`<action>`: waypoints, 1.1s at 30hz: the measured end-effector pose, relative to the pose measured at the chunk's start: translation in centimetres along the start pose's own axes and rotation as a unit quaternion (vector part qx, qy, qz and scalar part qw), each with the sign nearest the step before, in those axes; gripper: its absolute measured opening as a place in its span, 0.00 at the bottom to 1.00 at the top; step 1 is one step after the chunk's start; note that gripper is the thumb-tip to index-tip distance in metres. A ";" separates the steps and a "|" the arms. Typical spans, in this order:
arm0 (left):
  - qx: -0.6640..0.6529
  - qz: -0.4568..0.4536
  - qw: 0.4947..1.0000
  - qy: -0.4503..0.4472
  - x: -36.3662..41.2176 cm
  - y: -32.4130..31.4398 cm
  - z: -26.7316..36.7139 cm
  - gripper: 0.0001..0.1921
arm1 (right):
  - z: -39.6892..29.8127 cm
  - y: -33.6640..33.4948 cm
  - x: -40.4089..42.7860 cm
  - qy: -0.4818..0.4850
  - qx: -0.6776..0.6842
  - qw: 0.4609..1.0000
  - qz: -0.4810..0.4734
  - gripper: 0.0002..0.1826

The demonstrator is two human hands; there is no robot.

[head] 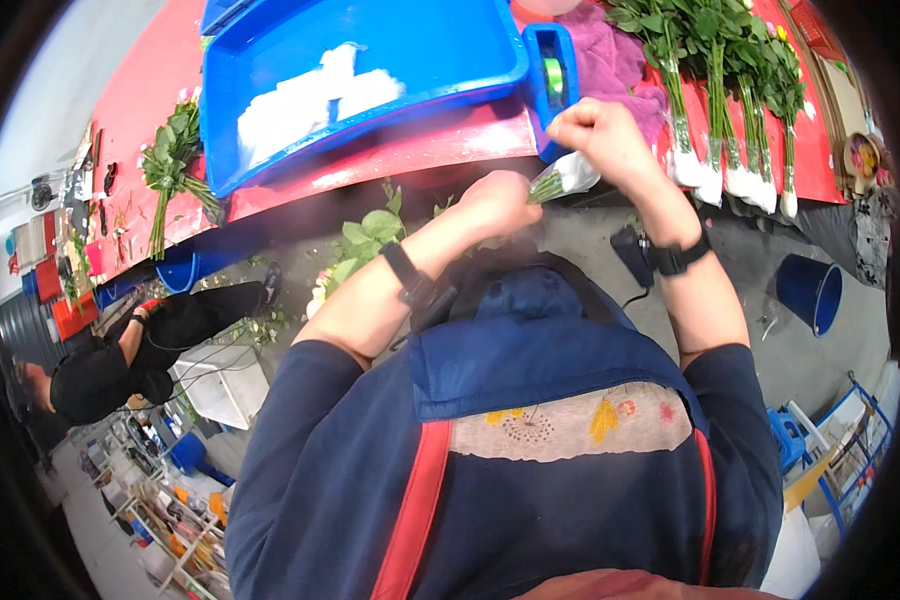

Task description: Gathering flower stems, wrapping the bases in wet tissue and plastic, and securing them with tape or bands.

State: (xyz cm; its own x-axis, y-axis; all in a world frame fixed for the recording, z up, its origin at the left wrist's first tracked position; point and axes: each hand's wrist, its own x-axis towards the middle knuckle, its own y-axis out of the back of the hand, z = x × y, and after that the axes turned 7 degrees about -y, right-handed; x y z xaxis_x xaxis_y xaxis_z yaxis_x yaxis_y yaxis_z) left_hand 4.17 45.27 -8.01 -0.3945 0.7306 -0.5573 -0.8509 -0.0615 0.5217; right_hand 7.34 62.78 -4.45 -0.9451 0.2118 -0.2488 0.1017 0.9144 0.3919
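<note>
My left hand (504, 201) is closed around a bunch of green flower stems (546, 187), held just off the table's front edge. The flower heads and leaves (367, 244) show to the left, partly behind my left forearm. A white wrapping in clear plastic (576, 172) covers the stem ends. My right hand (596, 131) is raised above this wrapping, beside a blue tape dispenser (547, 90) with a green core. Its thumb and fingertips are pinched together; whether something thin is between them cannot be told.
A blue tray (367, 112) with wet white pads (292, 112) lies on the red table (450, 146). Wrapped bunches (720, 135) lie at right beside a purple towel (607, 56); another bunch (172, 150) lies left. A blue bucket (808, 294) stands on the floor. A co-worker (112, 367) is at left.
</note>
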 end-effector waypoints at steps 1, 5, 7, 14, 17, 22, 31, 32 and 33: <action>0.021 -0.011 1.000 -0.013 0.7 -0.1 0.4 0.13 | -0.9 0.0 -2.2 0.074 -0.034 0.997 0.000 0.07; -0.181 -0.061 0.982 -0.006 -0.3 2.2 2.8 0.12 | 1.5 -0.2 -9.0 -0.060 -0.086 0.992 -0.073 0.05; -0.194 -0.128 0.971 -0.060 -1.6 2.8 4.7 0.11 | 4.4 0.2 -9.5 -0.101 0.163 0.980 -0.050 0.09; -0.199 -0.089 0.975 -0.043 -4.9 2.8 8.1 0.17 | 4.2 1.5 -4.0 0.131 -0.093 0.984 0.080 0.24; -0.165 -0.072 0.981 -0.068 -5.4 1.9 7.8 0.14 | 2.9 1.0 -1.8 0.309 -0.209 0.920 0.119 0.21; -0.033 0.109 0.990 -0.082 -5.6 2.4 6.4 0.16 | 8.3 -0.9 -4.0 0.315 -0.213 0.918 0.113 0.10; 0.158 0.210 0.958 0.114 -3.8 4.0 0.5 0.16 | -0.4 -2.9 -5.6 -0.091 0.219 0.928 -0.287 0.08; 0.180 0.162 0.964 0.105 -4.1 3.1 0.5 0.15 | -1.9 -2.4 -4.8 -0.119 0.230 0.917 -0.303 0.08; 0.201 0.122 0.968 0.088 -4.1 2.6 0.8 0.15 | -2.7 -2.3 -3.7 -0.148 0.239 0.906 -0.315 0.08</action>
State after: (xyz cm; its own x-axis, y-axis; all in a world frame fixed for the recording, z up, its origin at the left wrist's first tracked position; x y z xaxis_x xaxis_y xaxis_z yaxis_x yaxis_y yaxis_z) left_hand 3.89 42.63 -3.87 -0.6504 0.5981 -0.4683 -0.5344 0.0778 0.8416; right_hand 9.73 58.91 -2.01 -0.7445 -0.3860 -0.5448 -0.2397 0.9161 -0.3215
